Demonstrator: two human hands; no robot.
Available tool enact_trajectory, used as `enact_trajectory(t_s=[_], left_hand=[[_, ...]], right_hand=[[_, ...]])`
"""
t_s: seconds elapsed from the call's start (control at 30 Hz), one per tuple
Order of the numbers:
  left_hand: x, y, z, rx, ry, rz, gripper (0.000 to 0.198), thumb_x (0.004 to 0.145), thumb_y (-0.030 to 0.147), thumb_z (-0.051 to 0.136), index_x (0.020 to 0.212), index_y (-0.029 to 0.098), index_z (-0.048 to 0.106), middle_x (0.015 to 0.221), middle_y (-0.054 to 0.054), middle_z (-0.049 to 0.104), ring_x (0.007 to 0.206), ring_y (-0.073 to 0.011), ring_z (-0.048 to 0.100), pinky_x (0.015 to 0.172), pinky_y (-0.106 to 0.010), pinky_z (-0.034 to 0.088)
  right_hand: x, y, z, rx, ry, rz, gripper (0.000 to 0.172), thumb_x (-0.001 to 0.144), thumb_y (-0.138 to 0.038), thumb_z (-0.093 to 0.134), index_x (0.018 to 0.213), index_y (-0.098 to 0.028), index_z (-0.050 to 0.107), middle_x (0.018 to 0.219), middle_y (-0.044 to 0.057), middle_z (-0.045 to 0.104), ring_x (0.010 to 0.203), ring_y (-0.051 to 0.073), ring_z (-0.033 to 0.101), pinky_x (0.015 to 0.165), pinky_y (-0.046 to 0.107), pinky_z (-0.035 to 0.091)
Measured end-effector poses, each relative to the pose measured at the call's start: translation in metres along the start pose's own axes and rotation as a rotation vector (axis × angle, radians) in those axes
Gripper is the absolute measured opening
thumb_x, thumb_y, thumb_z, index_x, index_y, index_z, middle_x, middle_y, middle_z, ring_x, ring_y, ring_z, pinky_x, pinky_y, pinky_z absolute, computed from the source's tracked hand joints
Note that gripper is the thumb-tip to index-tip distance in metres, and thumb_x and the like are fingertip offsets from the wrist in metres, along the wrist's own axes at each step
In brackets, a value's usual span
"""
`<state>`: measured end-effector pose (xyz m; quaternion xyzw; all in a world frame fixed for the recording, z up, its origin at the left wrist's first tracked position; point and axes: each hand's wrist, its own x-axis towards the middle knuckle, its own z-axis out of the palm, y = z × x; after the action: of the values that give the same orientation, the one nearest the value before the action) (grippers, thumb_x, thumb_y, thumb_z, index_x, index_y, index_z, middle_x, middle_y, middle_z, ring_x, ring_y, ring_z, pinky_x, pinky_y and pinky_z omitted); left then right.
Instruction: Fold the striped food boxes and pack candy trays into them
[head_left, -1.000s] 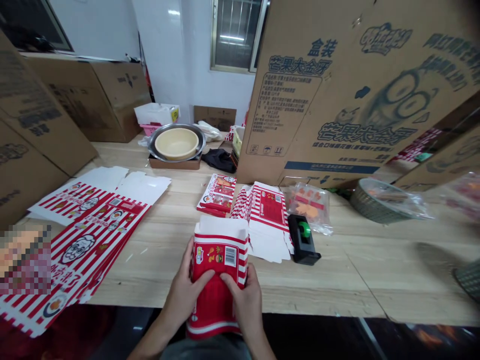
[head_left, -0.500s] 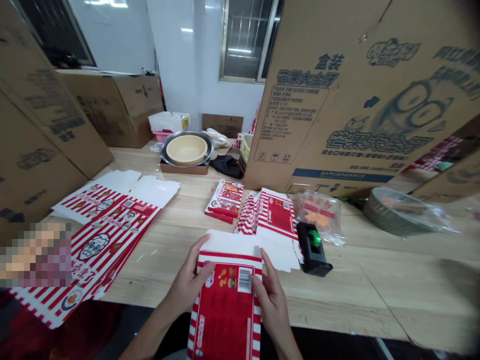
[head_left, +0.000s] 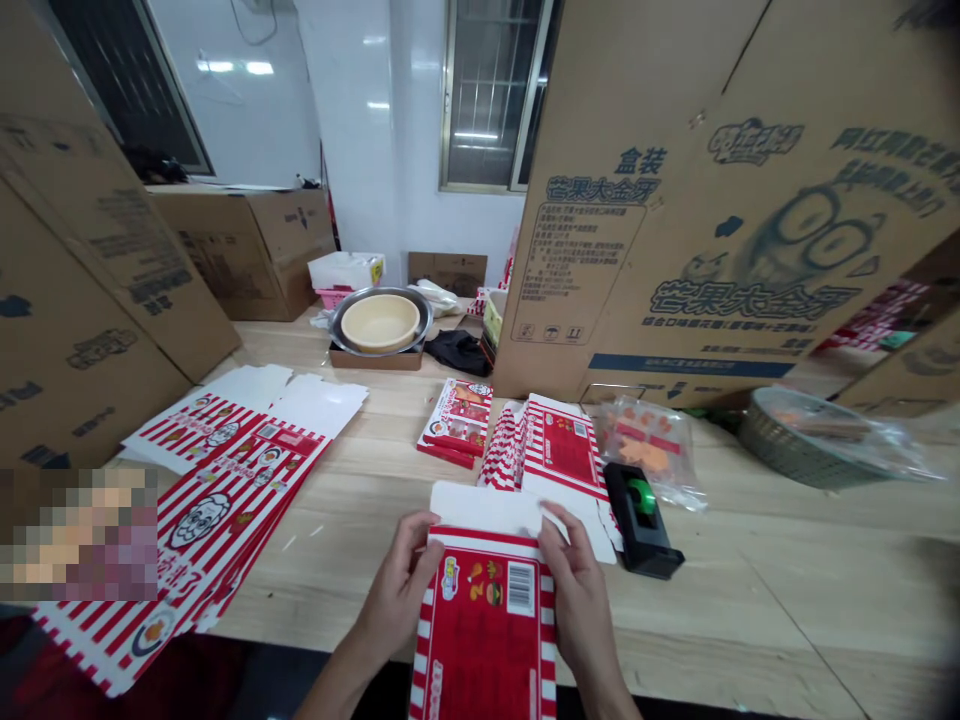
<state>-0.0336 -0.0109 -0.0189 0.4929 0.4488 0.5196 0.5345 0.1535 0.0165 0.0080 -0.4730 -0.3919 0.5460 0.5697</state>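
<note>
A red-and-white striped carton (head_left: 486, 625) stands between my hands near the table's front edge, its white end flap (head_left: 484, 508) pointing away from me. My left hand (head_left: 409, 575) grips its left edge, thumb on the printed face. On the opposite edge, my right hand (head_left: 574, 580) closes around the corner beside the flap. Just beyond lie more striped cartons (head_left: 562, 445), some flat and some seen edge-on. Two small printed boxes (head_left: 456, 415) rest to their left. A black tape dispenser (head_left: 643, 525) with a green roll sits right of my right hand.
Flat printed carton sheets (head_left: 225, 480) are stacked at left. A cream bowl (head_left: 381, 322) sits in a metal basin at the back. A large cardboard box (head_left: 675, 230) rises behind, with a clear plastic bag (head_left: 652, 450) and a basket (head_left: 802, 450) before it.
The carton and both hands appear slightly farther right. My right hand has shifted up to the flap's corner, and my left thumb has moved to the carton's upper left edge.
</note>
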Motion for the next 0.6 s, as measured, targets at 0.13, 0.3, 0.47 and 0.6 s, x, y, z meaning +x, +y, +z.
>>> enact_trajectory(t_s=[0.13,0.3,0.47,0.6], left_hand=[[0.007,0.017,-0.006,0.081,-0.072,-0.004,0.025,0.088,0.043,0.041,0.101,0.022,0.044,0.084,0.0,0.057,0.071,-0.011,0.054,0.063,-0.02,0.046],[0.003,0.026,-0.01,0.122,-0.098,-0.042,0.025,0.089,0.043,0.038,0.099,0.021,0.044,0.079,0.002,0.055,0.068,-0.0105,0.051,0.061,-0.02,0.043],[-0.003,0.024,-0.006,0.22,-0.121,-0.016,0.025,0.09,0.041,0.036,0.101,0.021,0.046,0.084,0.001,0.057,0.072,-0.0113,0.053,0.064,-0.02,0.043],[-0.006,0.028,-0.006,0.252,-0.138,-0.005,0.025,0.09,0.039,0.036,0.102,0.021,0.047,0.088,0.0,0.058,0.075,-0.0122,0.054,0.068,-0.021,0.043]], right_hand=[[0.008,-0.006,0.002,0.177,-0.144,0.181,0.06,0.066,-0.039,0.068,0.119,-0.026,0.045,0.075,-0.001,0.06,0.055,0.014,0.056,0.051,0.024,0.046],[0.009,-0.007,0.001,-0.085,-0.159,-0.078,0.024,0.069,-0.038,0.067,0.081,-0.019,0.059,0.094,0.006,0.064,0.087,0.019,0.06,0.074,0.028,0.047],[0.013,-0.027,0.002,-0.204,-0.368,0.023,0.038,0.069,-0.047,0.065,0.061,-0.017,0.044,0.096,0.009,0.065,0.09,0.021,0.058,0.077,0.029,0.044],[0.022,-0.047,0.005,-0.321,-0.588,0.169,0.036,0.073,-0.046,0.062,0.068,-0.017,0.042,0.074,0.003,0.063,0.071,0.015,0.057,0.057,0.021,0.039]])
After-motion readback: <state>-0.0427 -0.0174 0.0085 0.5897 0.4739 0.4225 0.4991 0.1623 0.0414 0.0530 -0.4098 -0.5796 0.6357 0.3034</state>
